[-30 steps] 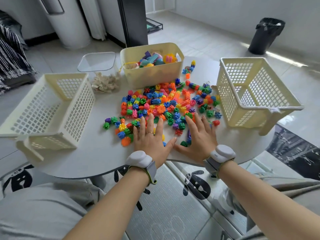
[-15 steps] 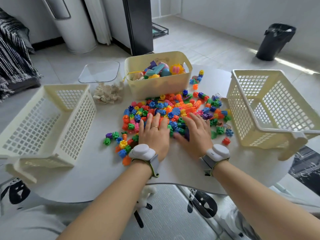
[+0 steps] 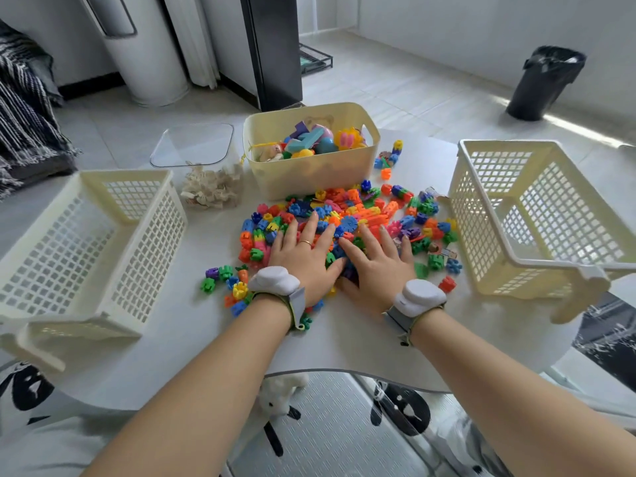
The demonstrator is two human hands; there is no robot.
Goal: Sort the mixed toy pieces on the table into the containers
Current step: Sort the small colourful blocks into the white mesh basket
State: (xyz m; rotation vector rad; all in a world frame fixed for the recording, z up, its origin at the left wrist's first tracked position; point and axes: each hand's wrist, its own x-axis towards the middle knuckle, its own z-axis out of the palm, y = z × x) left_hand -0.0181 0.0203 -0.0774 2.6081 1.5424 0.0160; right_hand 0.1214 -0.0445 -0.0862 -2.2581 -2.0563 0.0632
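Note:
A heap of small colourful toy pieces (image 3: 364, 210) lies in the middle of the white table (image 3: 192, 339). My left hand (image 3: 304, 256) lies flat on the near left part of the heap, fingers straight. Beside it my right hand (image 3: 378, 263) presses flat on the pieces too, fingers spread. An empty cream lattice basket (image 3: 86, 242) stands at the left. A second empty lattice basket (image 3: 537, 215) stands at the right. Behind the heap a solid cream bin (image 3: 309, 173) holds larger toys.
A clear box (image 3: 206, 166) with pale beige pieces sits left of the bin. A few stray pieces (image 3: 390, 158) lie right of the bin, others (image 3: 220, 275) near my left wrist. A black waste bin (image 3: 543, 80) stands on the floor at far right.
Both hands have slid forward from the table's near edge onto the heap, pushing pieces together. The view has come closer to the table.

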